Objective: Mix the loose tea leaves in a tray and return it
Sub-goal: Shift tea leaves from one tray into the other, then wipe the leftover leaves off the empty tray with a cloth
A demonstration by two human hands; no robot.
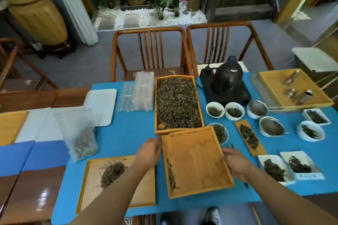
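Matt wooden tray point(197, 162) — blue cloth point(128, 133)

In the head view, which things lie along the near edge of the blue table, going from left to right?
Wooden tray with a small leaf pile → left hand → held wooden tray → right hand → two white dishes of leaves.

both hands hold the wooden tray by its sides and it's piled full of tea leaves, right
Not quite. In the head view the left hand and right hand do hold the wooden tray by its sides, but it is nearly empty: only a thin line of tea leaves lies along its left edge.
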